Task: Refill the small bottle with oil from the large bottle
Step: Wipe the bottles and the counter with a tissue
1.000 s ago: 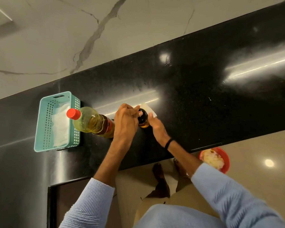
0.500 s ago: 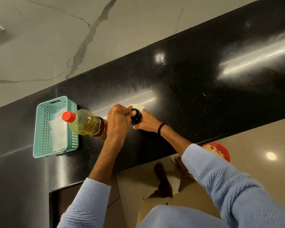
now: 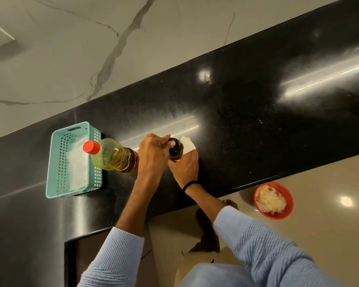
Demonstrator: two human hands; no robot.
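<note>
The small dark bottle with amber oil stands on the black counter. My right hand grips its body from the near side. My left hand reaches over from the left, its thumb and fingers pinching the bottle's black cap. The large bottle of yellow oil with a red cap stands just left of my left hand, partly hidden behind it. A white tissue lies right behind the small bottle.
A teal perforated basket holding white tissue sits left of the large bottle. On the floor at the right is a red bowl filled with pale scraps. The counter's front edge runs just below my wrists.
My right hand closed around the small bottle's body from the near side, after resting beside it. My left hand stayed on the cap. The camera view shifted slightly.
</note>
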